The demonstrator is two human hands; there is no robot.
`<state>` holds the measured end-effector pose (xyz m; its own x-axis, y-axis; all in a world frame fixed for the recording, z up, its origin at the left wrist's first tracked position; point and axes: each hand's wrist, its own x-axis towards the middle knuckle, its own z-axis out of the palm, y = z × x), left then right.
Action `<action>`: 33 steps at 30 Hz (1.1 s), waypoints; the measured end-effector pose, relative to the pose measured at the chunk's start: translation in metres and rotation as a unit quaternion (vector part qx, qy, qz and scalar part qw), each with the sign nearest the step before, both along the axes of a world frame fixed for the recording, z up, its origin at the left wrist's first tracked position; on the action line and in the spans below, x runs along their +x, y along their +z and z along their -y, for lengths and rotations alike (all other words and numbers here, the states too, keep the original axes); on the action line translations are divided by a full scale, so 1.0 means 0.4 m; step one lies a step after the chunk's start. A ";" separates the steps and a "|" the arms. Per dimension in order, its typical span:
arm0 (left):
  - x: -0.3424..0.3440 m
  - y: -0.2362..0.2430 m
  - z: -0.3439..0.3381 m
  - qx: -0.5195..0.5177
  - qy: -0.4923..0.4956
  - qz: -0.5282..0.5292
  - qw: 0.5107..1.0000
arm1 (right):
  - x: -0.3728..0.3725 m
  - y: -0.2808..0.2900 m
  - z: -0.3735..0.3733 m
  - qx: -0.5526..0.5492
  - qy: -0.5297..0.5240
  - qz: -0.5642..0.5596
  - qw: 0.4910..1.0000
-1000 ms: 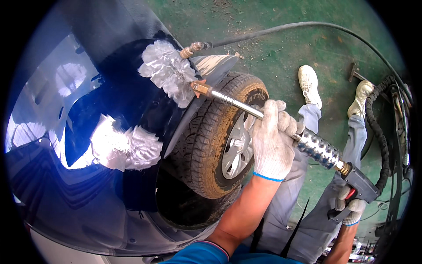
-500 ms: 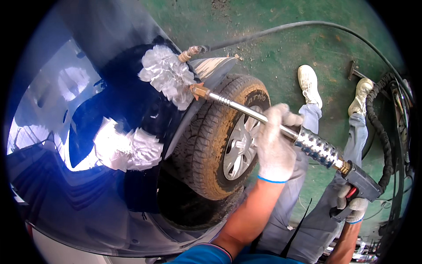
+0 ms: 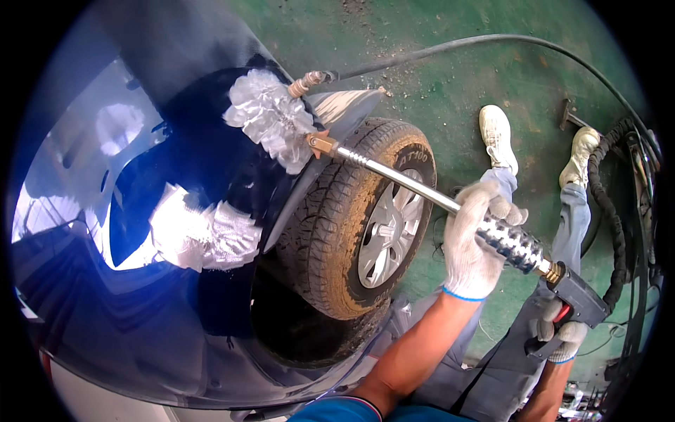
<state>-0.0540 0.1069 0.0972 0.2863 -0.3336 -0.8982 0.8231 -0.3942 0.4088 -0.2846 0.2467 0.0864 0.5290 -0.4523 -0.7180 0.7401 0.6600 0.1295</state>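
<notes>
A slide-hammer dent puller [image 3: 411,183] with a pistol handle [image 3: 582,299] stretches from my right side up to a blue car panel [image 3: 190,133]. Its copper tip [image 3: 323,143] meets the edge of a bare-metal patch [image 3: 271,116]; whether it is fixed there I cannot tell. My gloved left hand [image 3: 472,243] is wrapped round the shaft, at the upper end of the ribbed chrome sliding weight [image 3: 513,244]. My gloved right hand [image 3: 562,337] grips the pistol handle, beside its red trigger [image 3: 562,312]. Part of the grip is hidden behind its fingers.
A muddy wheel [image 3: 334,232] sits under the fender. Another ground patch [image 3: 204,232] lies lower on the panel. A cable [image 3: 450,48] runs from a copper-coloured clamp [image 3: 304,84] at the panel's edge. A hammer [image 3: 578,118] lies near my shoes; a sleeved hose [image 3: 601,190] hangs right.
My left hand has slid down the shaft, away from the panel, to the sliding weight. My right hand has stayed on the handle, and the tip remains at the patch's edge.
</notes>
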 end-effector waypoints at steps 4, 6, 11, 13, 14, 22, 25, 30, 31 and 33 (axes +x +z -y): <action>0.069 0.012 0.038 0.021 -0.285 0.074 0.955 | -0.010 0.003 -0.019 0.038 -0.017 -0.014 0.999; 0.089 0.020 0.067 0.064 -0.177 0.112 0.976 | -0.013 0.009 -0.025 0.035 -0.021 -0.009 0.999; 0.073 0.038 0.174 0.180 -0.011 0.084 0.980 | 0.004 0.012 -0.012 0.018 -0.019 -0.030 0.999; 0.082 0.017 0.155 0.039 -0.006 -0.009 0.999 | -0.001 0.039 -0.020 -0.010 -0.002 -0.104 0.995; 0.109 -0.019 0.092 -0.109 0.011 -0.106 0.988 | -0.011 0.046 -0.039 -0.035 0.008 -0.122 0.992; 0.063 0.006 0.151 0.069 0.024 0.043 0.996 | -0.034 0.021 0.016 0.004 0.040 -0.084 0.996; 0.058 0.015 0.146 0.147 0.005 0.123 0.981 | -0.003 0.016 0.050 0.024 0.029 -0.061 0.997; 0.145 -0.020 0.081 -0.172 -0.045 -0.115 0.977 | -0.018 -0.007 -0.010 -0.043 0.032 -0.055 0.997; 0.151 -0.026 0.080 -0.232 -0.063 -0.154 0.958 | -0.016 -0.013 -0.013 -0.045 0.026 -0.039 0.998; 0.112 0.016 0.130 -0.040 -0.032 -0.073 0.996 | -0.019 -0.023 -0.014 -0.042 0.029 -0.020 0.998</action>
